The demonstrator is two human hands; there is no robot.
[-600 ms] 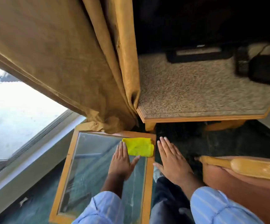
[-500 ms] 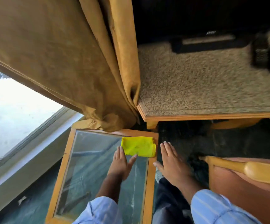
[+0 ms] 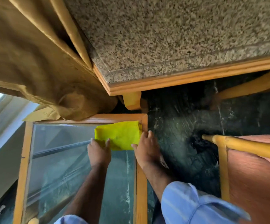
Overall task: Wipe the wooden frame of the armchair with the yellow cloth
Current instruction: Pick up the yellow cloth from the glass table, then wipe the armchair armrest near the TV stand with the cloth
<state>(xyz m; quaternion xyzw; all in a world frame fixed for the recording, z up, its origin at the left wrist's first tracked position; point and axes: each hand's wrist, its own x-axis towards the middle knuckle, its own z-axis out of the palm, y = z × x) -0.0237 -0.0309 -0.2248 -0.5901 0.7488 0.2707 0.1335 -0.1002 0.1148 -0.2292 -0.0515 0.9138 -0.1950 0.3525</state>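
A folded yellow cloth [image 3: 119, 135] lies on the far right corner of a glass-topped side table. My left hand [image 3: 98, 151] touches the cloth's near left edge with its fingertips, thumb on top of the fabric. My right hand [image 3: 145, 147] rests at the cloth's right edge, over the table's wooden rim, fingers slightly curled. Whether either hand has a real grip on the cloth is unclear. The armchair's wooden armrest [image 3: 247, 147] and its frame post [image 3: 223, 172] stand at the right, beside a reddish-brown upholstered side.
The glass-topped table has an orange wooden rim [image 3: 140, 191]. A mustard curtain [image 3: 34, 62] hangs at the left, draping onto the table's far edge. A speckled tabletop with wooden edging [image 3: 179, 78] fills the upper right. Dark marbled floor [image 3: 187, 135] lies between table and armchair.
Both hands have reached forward from the glass to the cloth's near edges. The view has moved closer and tilted down, so the speckled tabletop fills more of the frame.
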